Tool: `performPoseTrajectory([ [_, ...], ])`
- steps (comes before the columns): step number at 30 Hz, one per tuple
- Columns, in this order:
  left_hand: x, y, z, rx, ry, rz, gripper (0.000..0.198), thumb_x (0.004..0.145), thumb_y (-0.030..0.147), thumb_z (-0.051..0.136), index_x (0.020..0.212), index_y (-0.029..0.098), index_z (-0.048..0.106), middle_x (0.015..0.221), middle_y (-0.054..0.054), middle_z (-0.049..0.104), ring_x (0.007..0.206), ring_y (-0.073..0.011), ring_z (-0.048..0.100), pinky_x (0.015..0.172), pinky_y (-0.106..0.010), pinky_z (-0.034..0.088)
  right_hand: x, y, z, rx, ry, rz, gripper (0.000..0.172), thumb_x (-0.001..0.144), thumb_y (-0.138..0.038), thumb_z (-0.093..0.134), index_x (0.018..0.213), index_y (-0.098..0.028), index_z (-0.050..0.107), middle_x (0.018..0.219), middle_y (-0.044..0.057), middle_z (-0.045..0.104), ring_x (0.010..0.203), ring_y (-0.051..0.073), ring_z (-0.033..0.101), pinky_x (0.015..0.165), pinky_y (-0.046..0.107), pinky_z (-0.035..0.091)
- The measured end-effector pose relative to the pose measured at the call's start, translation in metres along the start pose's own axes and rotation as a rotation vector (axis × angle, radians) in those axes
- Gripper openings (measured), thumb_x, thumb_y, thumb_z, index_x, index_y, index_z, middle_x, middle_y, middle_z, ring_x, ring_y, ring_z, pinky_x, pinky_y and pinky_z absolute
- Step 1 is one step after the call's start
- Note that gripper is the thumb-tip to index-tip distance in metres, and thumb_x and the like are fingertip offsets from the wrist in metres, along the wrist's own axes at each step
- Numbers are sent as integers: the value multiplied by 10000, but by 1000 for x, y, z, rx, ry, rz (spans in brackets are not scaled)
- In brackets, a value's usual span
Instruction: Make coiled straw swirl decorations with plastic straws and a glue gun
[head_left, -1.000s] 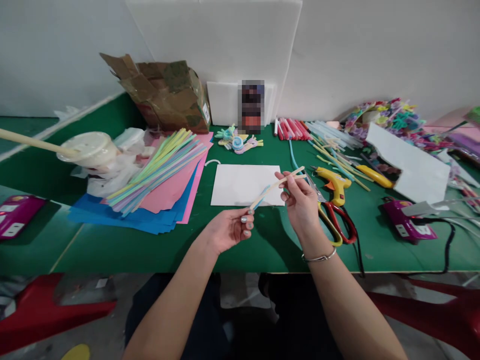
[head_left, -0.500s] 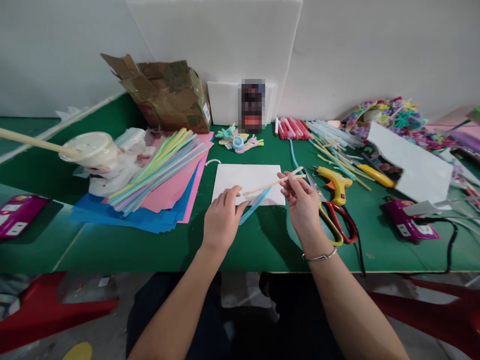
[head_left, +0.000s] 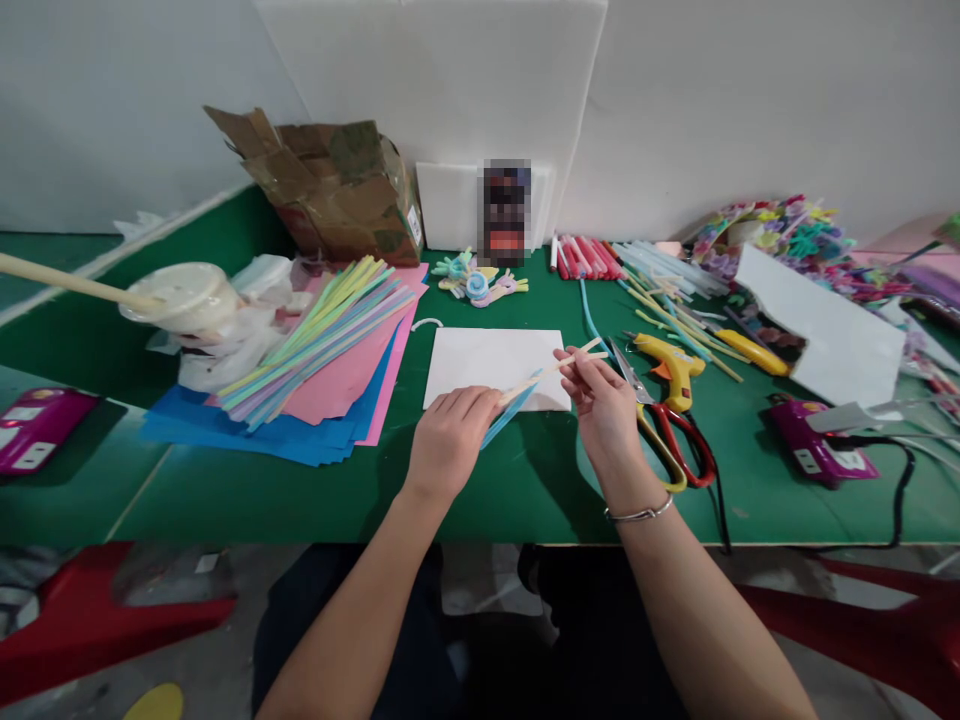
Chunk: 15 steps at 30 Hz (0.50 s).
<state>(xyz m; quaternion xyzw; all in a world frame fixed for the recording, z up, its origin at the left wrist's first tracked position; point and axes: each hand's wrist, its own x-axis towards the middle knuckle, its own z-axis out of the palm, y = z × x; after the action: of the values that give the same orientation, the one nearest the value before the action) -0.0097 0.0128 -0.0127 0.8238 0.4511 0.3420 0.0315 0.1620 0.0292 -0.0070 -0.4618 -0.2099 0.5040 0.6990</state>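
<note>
A cream pipe cleaner (head_left: 546, 373), its strands twisted together, stretches slantwise between my two hands. My left hand (head_left: 450, 435) is closed on its lower left end, with the fingertips pressed together. At the other side my right hand (head_left: 601, 395) pinches it between thumb and finger, close to where two loose ends fork apart. Light blue pipe cleaners (head_left: 504, 420) run just below it beside my left fingers; whether that hand also touches them I cannot tell. Beneath lies a white board (head_left: 487, 352). Scissors (head_left: 658, 418) with red and yellow handles rest right of my right hand.
A yellow glue gun (head_left: 673, 368) and a purple power strip (head_left: 821, 440) are on the right. Coloured pipe cleaners (head_left: 315, 345) lie over paper sheets on the left, near a cardboard box (head_left: 341, 190). A finished pipe-cleaner piece (head_left: 480, 288) sits behind the board.
My left hand has moved slightly right and closed from a loosely open pose onto the left end of the cream pipe cleaner. My right hand keeps its pinch.
</note>
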Motion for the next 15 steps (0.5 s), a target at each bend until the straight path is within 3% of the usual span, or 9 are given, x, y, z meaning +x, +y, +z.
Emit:
performPoseTrajectory([
  [4, 1, 2, 0, -35, -31, -22, 231, 909, 248, 411, 888, 183, 632, 859, -80, 688, 792, -193, 627, 717, -320, 460, 1, 0, -1, -4, -1, 7, 102, 639, -249, 731, 655, -153, 698, 737, 49, 726, 739, 110, 672, 559, 140, 522],
  [7, 3, 7, -1, -271, -104, -179, 243, 898, 264, 403, 827, 190, 624, 833, -69, 675, 785, -186, 613, 718, -316, 460, 2, -1, -1, -27, -20, 5, 118, 646, -267, 725, 698, -163, 702, 775, 49, 732, 698, 104, 665, 532, 153, 509],
  [11, 8, 13, -3, -978, -195, -594, 277, 870, 282, 405, 654, 187, 550, 650, -19, 584, 644, -131, 570, 654, -262, 475, 1, -2, -1, -43, -68, -33, 137, 650, -294, 722, 732, -186, 704, 769, 32, 731, 693, 101, 658, 472, 147, 465],
  [15, 14, 13, -5, -1543, -226, -1060, 267, 829, 251, 432, 570, 198, 399, 480, 53, 320, 416, -68, 347, 428, -187, 377, -3, -2, 1, -54, -124, -79, 114, 651, -286, 712, 726, -200, 703, 727, 25, 720, 816, 147, 668, 457, 161, 446],
])
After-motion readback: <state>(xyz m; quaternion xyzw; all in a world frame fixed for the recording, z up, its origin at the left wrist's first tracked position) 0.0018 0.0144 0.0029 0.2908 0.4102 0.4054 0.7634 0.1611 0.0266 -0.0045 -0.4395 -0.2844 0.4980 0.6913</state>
